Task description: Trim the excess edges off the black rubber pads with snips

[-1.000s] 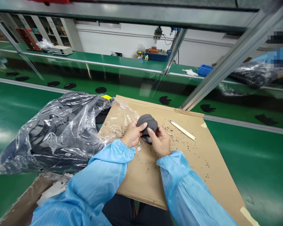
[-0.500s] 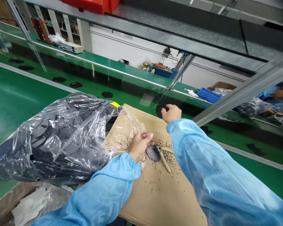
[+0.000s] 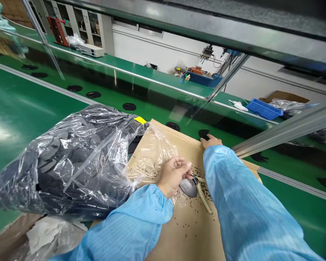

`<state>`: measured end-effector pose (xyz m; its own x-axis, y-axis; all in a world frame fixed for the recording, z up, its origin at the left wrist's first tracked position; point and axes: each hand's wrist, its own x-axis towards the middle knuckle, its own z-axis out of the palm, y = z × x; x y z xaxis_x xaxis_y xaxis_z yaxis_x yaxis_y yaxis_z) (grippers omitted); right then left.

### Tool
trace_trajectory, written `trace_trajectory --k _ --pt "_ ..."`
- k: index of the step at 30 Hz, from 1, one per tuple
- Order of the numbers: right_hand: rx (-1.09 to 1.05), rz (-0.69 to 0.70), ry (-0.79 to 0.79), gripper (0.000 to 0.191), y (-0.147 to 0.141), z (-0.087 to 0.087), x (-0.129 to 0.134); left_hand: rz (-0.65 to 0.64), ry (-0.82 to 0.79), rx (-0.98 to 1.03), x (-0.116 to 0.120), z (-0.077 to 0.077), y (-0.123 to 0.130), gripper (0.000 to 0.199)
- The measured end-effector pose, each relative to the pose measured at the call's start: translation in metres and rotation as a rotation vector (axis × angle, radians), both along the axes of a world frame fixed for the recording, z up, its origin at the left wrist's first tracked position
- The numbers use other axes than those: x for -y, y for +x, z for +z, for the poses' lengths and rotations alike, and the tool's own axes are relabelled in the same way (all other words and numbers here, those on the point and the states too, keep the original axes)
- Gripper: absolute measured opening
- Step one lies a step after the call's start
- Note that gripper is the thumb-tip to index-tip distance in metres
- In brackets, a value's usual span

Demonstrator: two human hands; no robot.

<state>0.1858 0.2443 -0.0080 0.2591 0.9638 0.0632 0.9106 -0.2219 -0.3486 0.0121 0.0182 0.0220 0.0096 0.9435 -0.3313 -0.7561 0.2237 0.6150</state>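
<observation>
My left hand (image 3: pixel 175 175) hovers over the brown cardboard (image 3: pixel 176 235), fingers curled together; what they hold, if anything, is hidden. Just beside it lies a dark grey disc (image 3: pixel 188 187) with a small raised mark. Pliers-like cutters (image 3: pixel 204 198) with cream handles rest against the disc, and tiny black bits are scattered around them. Over the green belt (image 3: pixel 149 117), my right hand (image 3: pixel 212 141) has its thumb and fingers at the edge of a black flat piece (image 3: pixel 203 134). That piece is partly covered by the hand.
A large clear bag (image 3: pixel 78 159) full of dark discs lies on the left. Several black discs sit along the belt, one (image 3: pixel 173 126) close by. A slanted metal post (image 3: pixel 277 127) stands right of my right hand. A metal shelf (image 3: pixel 179 21) hangs overhead.
My right hand has left the disc on the belt and moved right, to another black piece. That disc now lies by itself. My left hand stays by the grey disc; the view has shifted.
</observation>
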Motion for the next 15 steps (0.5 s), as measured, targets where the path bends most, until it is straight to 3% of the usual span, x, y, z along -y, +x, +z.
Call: trace_trajectory --k 5,10,13,15 --pt "-0.15 0.087 -0.059 0.037 0.011 -0.004 -0.009 -0.031 -0.006 -0.022 0.001 -0.002 0.0 0.044" --pt "-0.266 0.12 0.034 0.021 0.016 0.003 -0.007 -0.037 0.01 -0.033 0.001 -0.004 -0.001 0.046" --pt "-0.31 0.111 0.164 0.021 0.016 0.013 0.007 -0.034 0.017 -0.04 0.0 -0.005 -0.001 0.043" --pt "-0.344 0.125 0.249 0.025 0.01 0.02 0.031 -0.027 0.024 -0.038 0.0 -0.005 -0.002 0.04"
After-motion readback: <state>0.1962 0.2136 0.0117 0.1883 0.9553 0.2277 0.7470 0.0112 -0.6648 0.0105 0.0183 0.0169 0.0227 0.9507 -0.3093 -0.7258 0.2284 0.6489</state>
